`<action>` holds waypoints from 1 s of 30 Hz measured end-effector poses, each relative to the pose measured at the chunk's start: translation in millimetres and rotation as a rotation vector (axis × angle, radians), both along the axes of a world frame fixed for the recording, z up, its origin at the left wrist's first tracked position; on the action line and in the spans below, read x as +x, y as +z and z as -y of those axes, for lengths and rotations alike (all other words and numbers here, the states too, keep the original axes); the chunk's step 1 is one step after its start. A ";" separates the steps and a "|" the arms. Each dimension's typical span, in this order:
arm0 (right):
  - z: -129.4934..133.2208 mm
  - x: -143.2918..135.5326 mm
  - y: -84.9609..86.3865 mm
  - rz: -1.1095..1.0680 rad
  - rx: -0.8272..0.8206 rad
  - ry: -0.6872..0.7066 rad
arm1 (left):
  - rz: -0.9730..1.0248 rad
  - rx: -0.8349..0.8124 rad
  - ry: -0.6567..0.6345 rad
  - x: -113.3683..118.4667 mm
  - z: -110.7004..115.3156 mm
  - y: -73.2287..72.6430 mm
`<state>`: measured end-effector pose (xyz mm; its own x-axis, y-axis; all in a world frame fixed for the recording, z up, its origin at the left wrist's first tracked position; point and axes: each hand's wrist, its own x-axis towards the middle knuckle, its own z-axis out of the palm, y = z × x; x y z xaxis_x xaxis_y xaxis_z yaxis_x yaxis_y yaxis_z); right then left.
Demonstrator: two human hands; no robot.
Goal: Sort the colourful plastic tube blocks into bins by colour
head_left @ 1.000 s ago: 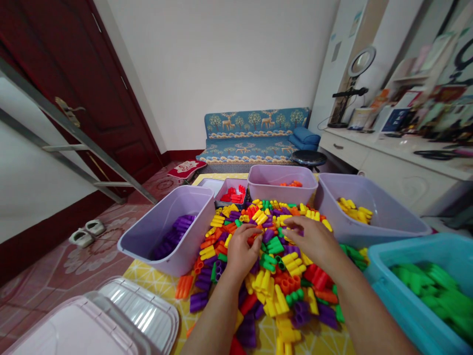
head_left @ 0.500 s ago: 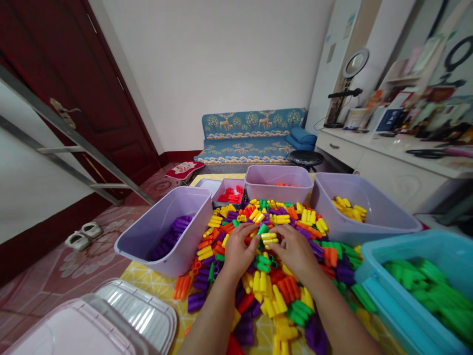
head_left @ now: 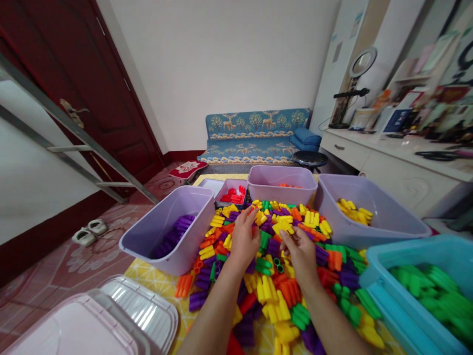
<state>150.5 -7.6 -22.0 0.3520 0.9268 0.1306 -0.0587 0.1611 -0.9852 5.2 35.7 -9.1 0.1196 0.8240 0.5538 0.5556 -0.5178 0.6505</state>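
A heap of plastic toy pieces shaped like joined tubes, in yellow, orange, red, purple and green, covers the middle of the table. My right hand (head_left: 301, 251) pinches a yellow tube block (head_left: 283, 227) between thumb and fingers, just above the heap. To its left, my left hand (head_left: 244, 239) reaches over the pile, fingers stretched forward and thumb apart. Its fingertips are close to small yellow pieces (head_left: 260, 217); whether they touch them I cannot tell. Green tube blocks (head_left: 263, 241) lie between the two hands.
Around the heap stand a lilac bin (head_left: 140, 241) of purple pieces, a small tray (head_left: 221, 201) of red ones, a lilac bin (head_left: 258, 190) with orange, another (head_left: 399, 222) with yellow, and a turquoise bin (head_left: 384, 291) of green. Lids (head_left: 148, 310) lie front left.
My hands have moved apart. The right hand has lifted the yellow block slightly and turned it; the left has shifted forward over the heap. The view has swung slightly left.
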 end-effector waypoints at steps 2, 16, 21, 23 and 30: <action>-1.1 0.6 -2.3 -0.003 0.006 -0.013 | -0.138 -0.004 -0.014 7.5 -6.4 2.4; -0.1 -2.9 1.0 0.237 0.105 0.058 | 0.070 -0.059 -0.011 -1.4 9.1 3.8; -0.6 18.6 27.8 0.318 0.006 0.241 | 0.360 -0.122 0.091 -2.0 10.0 -9.6; -1.5 32.3 39.9 0.227 0.021 0.079 | 0.468 -0.185 0.094 -1.0 8.5 -13.1; -3.7 51.1 51.0 -0.402 0.215 -0.228 | 0.624 -0.251 -0.009 1.0 7.4 -16.7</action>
<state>201.7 -3.9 29.0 0.6041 0.7875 0.1223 -0.3658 0.4103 -0.8353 6.2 28.2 -25.9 -0.1537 0.9373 0.3129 0.0329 -0.3116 0.9496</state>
